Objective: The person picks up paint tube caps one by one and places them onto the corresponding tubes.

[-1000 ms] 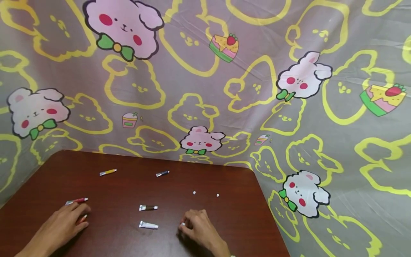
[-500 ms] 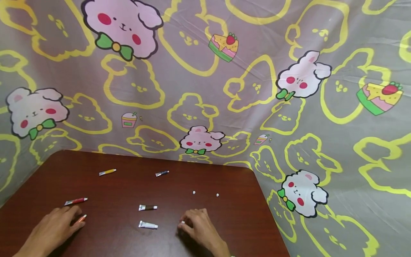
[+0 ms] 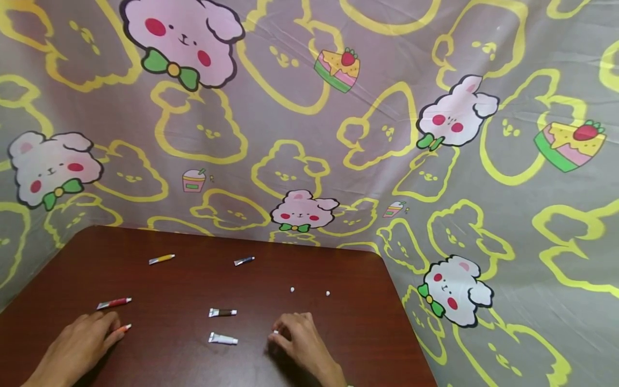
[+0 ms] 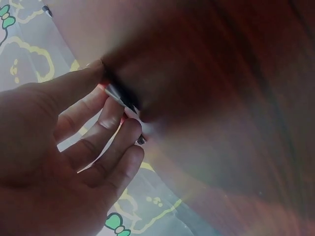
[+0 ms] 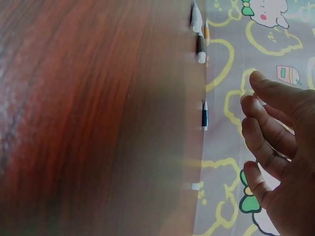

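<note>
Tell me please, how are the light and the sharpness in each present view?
Head: the cloth and white tube look fairly sharp, dark shadow beneath the right hand; left wrist: the table is hazy and blurred, darkened near the left hand; right wrist: the table looks soft, with pale glare at the left edge.

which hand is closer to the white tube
The right hand. It is to the right of the white tube, not touching it; the left hand is farther away, on the tube's left side.

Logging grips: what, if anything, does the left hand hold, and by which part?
The left hand pinches the orange tube by its body, tip exposed.
</note>
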A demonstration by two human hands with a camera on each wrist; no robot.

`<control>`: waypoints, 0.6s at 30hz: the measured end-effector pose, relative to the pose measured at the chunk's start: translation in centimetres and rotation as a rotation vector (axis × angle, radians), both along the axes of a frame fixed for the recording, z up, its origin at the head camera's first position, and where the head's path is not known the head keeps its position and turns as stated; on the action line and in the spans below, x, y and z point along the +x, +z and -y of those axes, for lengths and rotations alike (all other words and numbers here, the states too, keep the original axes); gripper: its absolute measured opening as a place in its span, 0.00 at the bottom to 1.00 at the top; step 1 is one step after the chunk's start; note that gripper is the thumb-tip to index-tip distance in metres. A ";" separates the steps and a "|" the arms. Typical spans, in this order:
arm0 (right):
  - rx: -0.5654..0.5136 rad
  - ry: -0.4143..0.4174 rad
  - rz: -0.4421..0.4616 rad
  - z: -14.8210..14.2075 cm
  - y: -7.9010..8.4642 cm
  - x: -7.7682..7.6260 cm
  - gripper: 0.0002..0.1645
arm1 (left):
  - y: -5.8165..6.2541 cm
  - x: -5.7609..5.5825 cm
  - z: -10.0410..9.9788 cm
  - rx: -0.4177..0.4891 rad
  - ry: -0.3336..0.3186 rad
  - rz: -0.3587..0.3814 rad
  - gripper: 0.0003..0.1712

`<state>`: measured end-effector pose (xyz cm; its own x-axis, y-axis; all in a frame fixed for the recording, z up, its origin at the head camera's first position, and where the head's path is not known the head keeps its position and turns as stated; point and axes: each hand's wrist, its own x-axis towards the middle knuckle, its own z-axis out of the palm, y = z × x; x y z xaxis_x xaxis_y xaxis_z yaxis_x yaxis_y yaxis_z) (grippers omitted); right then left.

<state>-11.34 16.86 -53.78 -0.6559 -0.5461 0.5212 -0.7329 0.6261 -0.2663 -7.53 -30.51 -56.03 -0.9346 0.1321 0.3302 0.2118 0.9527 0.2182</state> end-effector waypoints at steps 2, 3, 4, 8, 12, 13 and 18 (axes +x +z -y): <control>-0.002 0.006 -0.010 0.0 0.1 -0.1 0.13 | 0.0 0.0 0.0 -0.001 -0.009 -0.022 0.18; -0.004 0.008 -0.012 0.0 0.1 -0.1 0.13 | 0.0 0.0 0.0 0.003 -0.015 -0.030 0.18; -0.004 0.008 -0.009 0.1 0.2 -0.1 0.12 | 0.1 -0.1 -0.1 0.003 -0.020 -0.038 0.19; -0.010 0.004 0.011 0.2 0.4 -0.1 0.12 | 0.5 -0.6 -0.5 0.004 -0.046 -0.053 0.20; -0.015 -0.001 0.030 0.3 0.3 0.0 0.11 | 1.3 -0.9 -1.1 0.001 -0.070 0.000 0.20; -0.015 -0.004 0.032 0.3 0.3 0.1 0.11 | 1.2 -1.0 -1.2 0.009 -0.092 -0.032 0.20; -0.011 -0.013 0.028 0.4 0.4 0.3 0.10 | 0.8 -1.1 -2.1 0.011 -0.148 -0.132 0.22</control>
